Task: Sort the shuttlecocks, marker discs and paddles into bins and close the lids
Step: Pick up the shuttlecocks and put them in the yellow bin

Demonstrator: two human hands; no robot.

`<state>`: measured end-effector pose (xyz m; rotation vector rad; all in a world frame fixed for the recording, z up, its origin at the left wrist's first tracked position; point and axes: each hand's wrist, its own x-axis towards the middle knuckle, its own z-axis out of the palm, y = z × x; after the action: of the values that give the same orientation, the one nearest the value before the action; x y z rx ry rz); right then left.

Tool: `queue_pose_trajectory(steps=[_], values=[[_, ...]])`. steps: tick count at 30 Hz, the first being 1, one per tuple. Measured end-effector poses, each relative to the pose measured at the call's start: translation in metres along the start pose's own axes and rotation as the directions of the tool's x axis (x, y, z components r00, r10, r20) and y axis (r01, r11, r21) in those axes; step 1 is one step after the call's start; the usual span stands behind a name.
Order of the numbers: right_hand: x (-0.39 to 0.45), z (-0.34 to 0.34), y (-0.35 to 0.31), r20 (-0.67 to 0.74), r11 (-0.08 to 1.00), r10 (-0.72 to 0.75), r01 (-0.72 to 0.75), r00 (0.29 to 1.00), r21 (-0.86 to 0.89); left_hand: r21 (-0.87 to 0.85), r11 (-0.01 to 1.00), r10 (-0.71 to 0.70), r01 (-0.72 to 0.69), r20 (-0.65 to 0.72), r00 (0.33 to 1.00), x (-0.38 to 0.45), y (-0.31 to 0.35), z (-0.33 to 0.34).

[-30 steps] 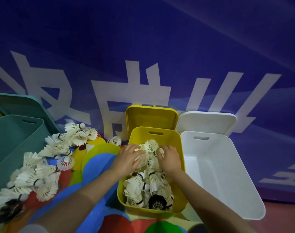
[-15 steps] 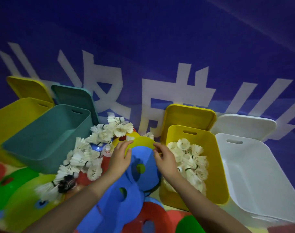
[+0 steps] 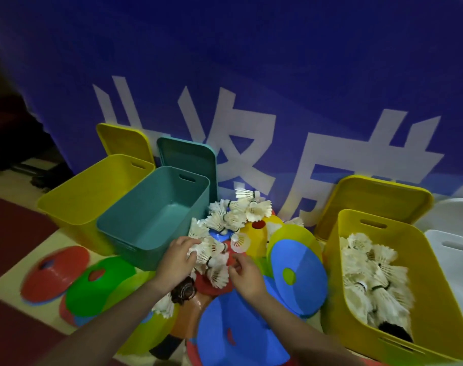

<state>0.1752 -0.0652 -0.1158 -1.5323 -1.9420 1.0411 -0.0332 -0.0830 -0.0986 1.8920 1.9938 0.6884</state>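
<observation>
Blue banner [image 3: 304,75] fills the back, lids propped against it. Bins next: empty yellow bin [image 3: 74,196] far left, empty teal bin [image 3: 135,228] beside it, right yellow bin [image 3: 420,320] already part full of shuttlecocks, white bin [image 3: 457,249] at the edge. Discs [image 3: 299,276] overlap on the floor between the bins, more at left [image 3: 56,273]. Loose shuttlecock pile [image 3: 233,215] sits on the discs by the teal bin. Your left hand [image 3: 176,262] has fingers curled onto shuttlecocks at the pile's near edge. Right hand [image 3: 247,276] is loosely curled just beside them, holding nothing I can see. Risk: grab too many and some drop or roll onto the discs. A squeeze could crush feathers. The dark thing [image 3: 184,291] under your left wrist is unclear.
</observation>
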Motion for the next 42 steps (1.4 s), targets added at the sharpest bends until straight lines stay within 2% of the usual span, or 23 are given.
queue_pose_trajectory(steps=[3, 7, 10, 13, 17, 20, 23, 28, 33, 36, 38, 42], values=[[0.009, 0.020, 0.002, 0.007, 0.995, 0.047, -0.047, 0.999, -0.087, 0.021, 0.998, 0.050, -0.051, 0.043, 0.998, 0.008, -0.012, -0.007], [0.019, 0.040, 0.004, 0.006, 0.972, 0.080, -0.076, 0.997, -0.224, 0.091, 0.975, 0.183, -0.200, 0.167, 0.969, 0.020, -0.018, -0.010], [0.025, 0.056, 0.005, 0.016, 0.923, 0.109, -0.095, 0.994, -0.373, 0.181, 0.918, 0.285, -0.354, 0.319, 0.904, 0.028, -0.020, -0.006], [0.031, 0.069, 0.008, 0.057, 0.866, 0.148, -0.102, 0.987, -0.490, 0.281, 0.817, 0.357, -0.505, 0.441, 0.823, 0.040, -0.024, 0.005], [0.035, 0.068, 0.010, 0.030, 0.885, 0.148, -0.118, 0.989, -0.450, 0.374, 0.703, 0.365, -0.604, 0.539, 0.759, 0.054, -0.032, 0.019], [0.031, 0.048, 0.010, 0.018, 0.924, 0.117, -0.102, 0.993, -0.368, 0.334, 0.699, 0.411, -0.632, 0.536, 0.738, 0.061, -0.035, 0.023], [0.022, 0.018, 0.013, -0.013, 0.974, 0.058, -0.060, 0.998, -0.220, 0.240, 0.756, 0.451, -0.610, 0.485, 0.749, 0.064, -0.032, 0.018], [-0.004, -0.030, 0.017, -0.134, 0.996, 0.064, -0.072, 0.989, -0.059, 0.024, 0.903, 0.392, -0.429, 0.365, 0.844, 0.055, -0.017, 0.004], [-0.024, -0.064, 0.019, -0.314, 0.988, 0.102, -0.059, 0.944, 0.144, -0.209, 0.909, 0.404, -0.361, 0.229, 0.886, 0.043, 0.026, 0.005], [-0.036, -0.086, 0.013, -0.441, 0.964, 0.122, 0.000, 0.889, 0.267, -0.328, 0.892, 0.387, -0.311, 0.196, 0.901, 0.043, 0.065, 0.014], [-0.045, -0.103, 0.013, -0.543, 0.943, 0.152, 0.043, 0.826, 0.330, -0.368, 0.883, 0.377, -0.292, 0.185, 0.908, 0.044, 0.090, 0.025], [-0.066, -0.141, 0.031, -0.673, 0.948, 0.173, 0.064, 0.720, 0.313, -0.426, 0.862, 0.380, -0.274, 0.188, 0.906, 0.046, 0.141, 0.051]])
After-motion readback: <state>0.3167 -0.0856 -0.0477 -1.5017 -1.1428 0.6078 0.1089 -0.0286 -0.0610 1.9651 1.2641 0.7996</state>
